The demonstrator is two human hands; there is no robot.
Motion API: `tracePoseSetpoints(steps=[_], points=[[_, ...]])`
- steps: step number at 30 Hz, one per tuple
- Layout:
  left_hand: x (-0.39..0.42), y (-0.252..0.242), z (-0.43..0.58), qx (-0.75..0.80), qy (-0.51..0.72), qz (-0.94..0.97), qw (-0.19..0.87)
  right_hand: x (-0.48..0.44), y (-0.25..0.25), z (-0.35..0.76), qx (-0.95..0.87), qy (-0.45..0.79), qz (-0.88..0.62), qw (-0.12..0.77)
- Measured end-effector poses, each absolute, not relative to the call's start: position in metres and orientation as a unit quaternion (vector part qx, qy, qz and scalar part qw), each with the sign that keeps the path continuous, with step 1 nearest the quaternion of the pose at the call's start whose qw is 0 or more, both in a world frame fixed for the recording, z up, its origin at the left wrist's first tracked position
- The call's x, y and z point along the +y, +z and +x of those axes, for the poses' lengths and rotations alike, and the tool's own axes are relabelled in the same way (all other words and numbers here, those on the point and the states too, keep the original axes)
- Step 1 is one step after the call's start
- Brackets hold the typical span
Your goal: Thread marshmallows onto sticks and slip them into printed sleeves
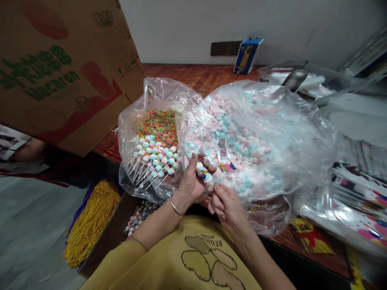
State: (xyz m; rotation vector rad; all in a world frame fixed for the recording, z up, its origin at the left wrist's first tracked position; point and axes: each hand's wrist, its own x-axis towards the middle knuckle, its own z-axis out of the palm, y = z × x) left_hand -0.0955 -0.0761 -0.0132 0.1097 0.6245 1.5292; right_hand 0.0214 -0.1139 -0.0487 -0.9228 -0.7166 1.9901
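My left hand (pixel 190 183) is curled around a marshmallow skewer (pixel 204 173) in a clear wrapper with blue, red and yellow print. At its lower end my right hand (pixel 227 204) pinches, thumb against forefinger; the stick itself is hidden. Left of my hands, finished-looking marshmallow skewers (pixel 155 155) with white sticks lie in a pile on a clear bag of coloured ring candies (pixel 160 123). Just beyond my fingers a large clear bag (pixel 248 137) holds pink, blue and white marshmallows. On that bag lies a printed clear wrapper (pixel 226 157).
A big cardboard box (pixel 66 80) stands at the left. Printed wrappers (pixel 363 201) are stacked at the right. A blue device (pixel 248 55) sits by the wall on the reddish table (pixel 193 74). Below left, a box (pixel 105 237) holds wrapped skewers (pixel 140 217) beside a yellow mop-like bundle (pixel 92 221).
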Motion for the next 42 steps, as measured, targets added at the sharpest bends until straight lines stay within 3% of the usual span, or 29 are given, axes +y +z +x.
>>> tracePoseSetpoints(steps=[9, 11, 16, 18, 20, 24, 26, 29, 32, 34, 36, 38, 42], points=[[-0.08, -0.007, -0.099, 0.288, 0.671, 0.121, 0.673, -0.122, -0.042, 0.031, -0.294, 0.838, -0.311, 0.339], [-0.078, -0.006, -0.098, 0.281, 0.673, 0.112, 0.675, -0.124, -0.046, 0.033, -0.428, 0.733, -0.369, 0.378], [-0.074, -0.006, -0.095, 0.306, 0.684, 0.079, 0.657, -0.121, -0.056, 0.04, -0.763, 0.178, -0.452, 0.426], [-0.073, -0.006, -0.095, 0.32, 0.688, 0.064, 0.648, -0.119, -0.056, 0.042, -0.784, 0.103, -0.447, 0.419], [-0.072, -0.006, -0.095, 0.319, 0.691, 0.059, 0.645, -0.12, -0.054, 0.041, -0.758, 0.188, -0.456, 0.427], [-0.074, -0.006, -0.097, 0.282, 0.692, 0.07, 0.661, -0.128, -0.046, 0.035, -0.519, 0.643, -0.407, 0.389], [-0.075, -0.005, -0.097, 0.274, 0.69, 0.075, 0.666, -0.131, -0.044, 0.032, -0.391, 0.78, -0.352, 0.34], [-0.076, -0.005, -0.094, 0.298, 0.686, 0.082, 0.658, -0.13, -0.047, 0.032, -0.429, 0.731, -0.378, 0.372], [-0.077, -0.007, -0.086, 0.329, 0.689, 0.091, 0.64, -0.123, -0.056, 0.038, -0.655, 0.419, -0.457, 0.433], [-0.078, -0.01, -0.079, 0.344, 0.691, 0.087, 0.63, -0.117, -0.061, 0.041, -0.749, 0.219, -0.464, 0.419], [-0.08, -0.014, -0.073, 0.362, 0.69, 0.078, 0.623, -0.115, -0.062, 0.041, -0.779, 0.142, -0.458, 0.404], [-0.082, -0.016, -0.071, 0.371, 0.679, 0.072, 0.63, -0.114, -0.06, 0.038, -0.755, 0.201, -0.465, 0.415], [-0.08, -0.012, -0.08, 0.348, 0.657, 0.054, 0.667, -0.114, -0.051, 0.03, -0.543, 0.56, -0.451, 0.434]])
